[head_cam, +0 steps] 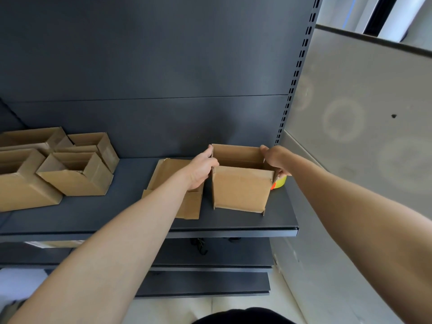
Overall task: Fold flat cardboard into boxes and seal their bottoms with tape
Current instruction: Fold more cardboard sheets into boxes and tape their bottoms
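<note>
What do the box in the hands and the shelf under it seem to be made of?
Box: brown corrugated cardboard, matte; its cut edges look ribbed. Shelf: probably painted metal, dark grey and matte, judging by its thin, folded front lip.

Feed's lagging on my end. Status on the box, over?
Two-handed hold: left hand and right hand grip the box. It stands upright, top open, on the shelf. Beside it: flat cardboard at left, tape roll behind its right corner, half hidden.
</note>
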Demonstrator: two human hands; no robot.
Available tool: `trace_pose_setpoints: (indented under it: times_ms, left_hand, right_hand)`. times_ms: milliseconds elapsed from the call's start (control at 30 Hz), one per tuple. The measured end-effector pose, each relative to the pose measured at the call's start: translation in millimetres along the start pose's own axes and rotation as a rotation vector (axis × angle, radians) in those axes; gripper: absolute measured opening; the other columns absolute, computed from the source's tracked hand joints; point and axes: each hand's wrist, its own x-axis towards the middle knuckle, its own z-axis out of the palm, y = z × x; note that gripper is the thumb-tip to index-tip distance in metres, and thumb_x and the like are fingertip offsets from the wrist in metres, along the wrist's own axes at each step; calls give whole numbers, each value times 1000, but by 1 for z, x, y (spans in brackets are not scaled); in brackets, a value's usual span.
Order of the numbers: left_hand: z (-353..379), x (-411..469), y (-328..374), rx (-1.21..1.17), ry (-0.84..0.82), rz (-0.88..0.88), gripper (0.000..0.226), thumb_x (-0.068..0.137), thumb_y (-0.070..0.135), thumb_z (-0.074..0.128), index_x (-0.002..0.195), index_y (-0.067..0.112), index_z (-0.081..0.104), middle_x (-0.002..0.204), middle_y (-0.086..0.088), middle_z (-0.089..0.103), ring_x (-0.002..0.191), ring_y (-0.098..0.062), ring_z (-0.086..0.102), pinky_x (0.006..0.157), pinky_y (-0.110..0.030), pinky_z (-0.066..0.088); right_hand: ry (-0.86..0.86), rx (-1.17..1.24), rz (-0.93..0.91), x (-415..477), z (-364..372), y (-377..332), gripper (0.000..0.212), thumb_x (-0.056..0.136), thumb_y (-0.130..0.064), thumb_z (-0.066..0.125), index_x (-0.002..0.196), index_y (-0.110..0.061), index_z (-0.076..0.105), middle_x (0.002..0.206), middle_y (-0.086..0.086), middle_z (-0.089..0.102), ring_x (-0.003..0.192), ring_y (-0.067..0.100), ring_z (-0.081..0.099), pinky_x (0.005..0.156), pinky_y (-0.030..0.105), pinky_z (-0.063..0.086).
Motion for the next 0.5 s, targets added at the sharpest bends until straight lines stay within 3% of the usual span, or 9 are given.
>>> trace_pose_setpoints:
  times_ms: [100, 200, 267, 367, 433, 500]
  left_hand:
    - [-2, 3, -4, -33, 2, 17, 69, 95, 2, 40, 152, 24, 8, 158, -4, 19, 141, -25, 27, 118, -46, 21]
    - [-5, 5, -9, -108, 6, 27, 66, 96, 4, 44, 152, 24, 15, 154, -4, 28, 135, -25, 36, 116, -45, 25]
    - [-6, 5, -9, -143, 16, 34, 61, 98, 12, 47, 151, 26, 20, 152, -4, 32, 133, -24, 38, 115, -47, 26]
    - [-6, 5, -5, -119, 80, 29, 55, 99, 18, 49, 148, 29, 28, 148, -1, 37, 127, -22, 43, 109, -46, 33]
    - [-2, 4, -3, -83, 80, 36, 63, 96, 14, 53, 150, 30, 24, 141, 0, 43, 112, -17, 51, 96, -41, 39]
    - [0, 7, -4, -84, 49, 19, 75, 93, 9, 57, 151, 33, 17, 141, -2, 41, 110, -20, 53, 91, -39, 43]
  right_hand:
    - [-21, 39, -7, -1, -2, 0, 62, 101, -49, 31, 143, -4, 33, 136, 24, 45, 76, 34, 55, 61, 41, 47]
    - [-48, 42, -3, -6, -3, -1, 62, 101, -48, 30, 143, -4, 32, 137, 23, 45, 84, 34, 55, 58, 40, 47]
    - [-78, 58, -2, -6, -3, -1, 63, 100, -51, 31, 142, -4, 34, 134, 23, 47, 77, 32, 57, 53, 39, 49]
    - [-97, 59, 3, -8, -4, -2, 64, 99, -52, 32, 140, -3, 35, 132, 23, 49, 69, 31, 55, 61, 40, 53]
    - [-92, 42, 10, -9, -3, -2, 65, 99, -53, 32, 140, -3, 34, 134, 23, 47, 77, 32, 55, 67, 41, 52]
    - [-88, 13, 11, -9, -1, -2, 66, 99, -54, 30, 142, -4, 35, 136, 22, 47, 87, 34, 54, 64, 40, 51]
